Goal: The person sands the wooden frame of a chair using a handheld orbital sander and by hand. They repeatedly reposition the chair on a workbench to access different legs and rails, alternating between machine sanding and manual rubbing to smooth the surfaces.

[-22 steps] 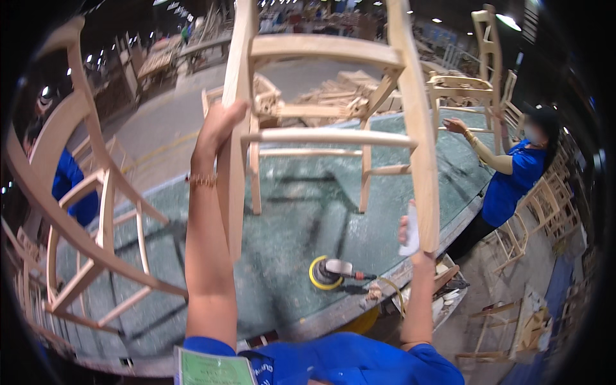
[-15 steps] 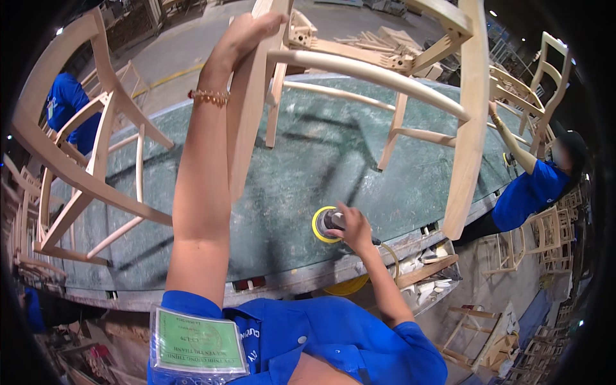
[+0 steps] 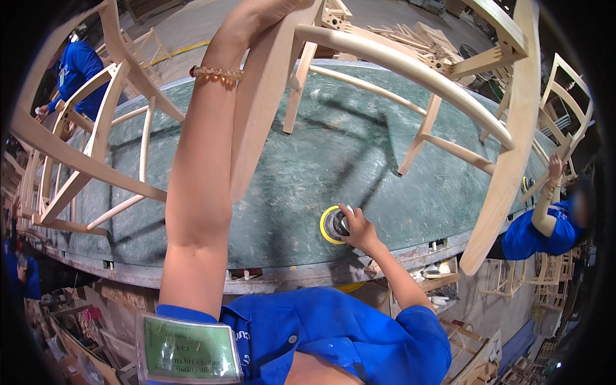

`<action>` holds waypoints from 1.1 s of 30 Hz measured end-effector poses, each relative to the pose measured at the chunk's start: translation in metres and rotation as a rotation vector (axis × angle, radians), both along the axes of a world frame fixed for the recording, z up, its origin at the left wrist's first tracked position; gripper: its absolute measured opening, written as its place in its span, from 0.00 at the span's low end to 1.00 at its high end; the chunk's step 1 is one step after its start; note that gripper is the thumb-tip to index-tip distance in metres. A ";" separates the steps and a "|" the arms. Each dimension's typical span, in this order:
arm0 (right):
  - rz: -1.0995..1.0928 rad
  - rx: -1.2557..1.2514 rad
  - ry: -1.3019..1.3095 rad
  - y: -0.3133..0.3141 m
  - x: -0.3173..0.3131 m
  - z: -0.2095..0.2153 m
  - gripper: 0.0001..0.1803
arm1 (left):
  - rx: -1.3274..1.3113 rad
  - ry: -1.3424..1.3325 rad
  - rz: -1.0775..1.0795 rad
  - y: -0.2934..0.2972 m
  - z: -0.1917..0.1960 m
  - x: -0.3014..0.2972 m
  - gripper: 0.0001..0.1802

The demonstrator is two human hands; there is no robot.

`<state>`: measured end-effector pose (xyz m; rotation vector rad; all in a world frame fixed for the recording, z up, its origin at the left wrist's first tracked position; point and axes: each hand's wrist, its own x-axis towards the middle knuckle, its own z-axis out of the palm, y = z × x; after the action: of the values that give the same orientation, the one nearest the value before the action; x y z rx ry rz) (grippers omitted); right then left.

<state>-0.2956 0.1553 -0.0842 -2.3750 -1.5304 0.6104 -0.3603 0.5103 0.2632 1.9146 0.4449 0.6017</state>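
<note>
My left arm reaches up to the top of the head view. There my left hand (image 3: 264,14), partly cut off by the picture's edge, is closed on a thick leg of a pale unpainted wooden chair (image 3: 497,192). The chair is tilted over the green-topped table (image 3: 289,212). A round power sander (image 3: 333,224) with a bright yellow rim lies on the table near its front edge. My right hand (image 3: 360,231) is closed round the sander's dark body, and its fingers partly cover it.
Another pale chair (image 3: 96,154) stands at the left of the table. A co-worker in blue (image 3: 542,224) handles a chair (image 3: 563,102) at the right; another person (image 3: 80,70) is at the far left. Wood pieces (image 3: 410,38) lie piled beyond the table.
My right hand has closed more fully round the sander, which stays on the table. The held chair appears shifted rightward and closer. The co-worker's arm on the right has moved.
</note>
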 end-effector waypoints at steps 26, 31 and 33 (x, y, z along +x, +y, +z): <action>0.416 0.693 -0.733 0.291 0.120 0.009 0.34 | -0.012 -0.038 -0.023 0.004 0.004 0.001 0.30; 0.247 0.671 -0.583 0.284 0.141 0.051 0.42 | -0.019 -0.043 -0.006 0.003 0.001 -0.005 0.30; 0.210 0.776 -0.589 0.296 0.146 0.069 0.44 | -0.022 -0.048 0.000 0.004 0.001 -0.007 0.30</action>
<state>-0.1492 0.4514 -0.0156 -1.8452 -1.7944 -0.6254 -0.3671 0.5139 0.2647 1.8756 0.4195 0.6386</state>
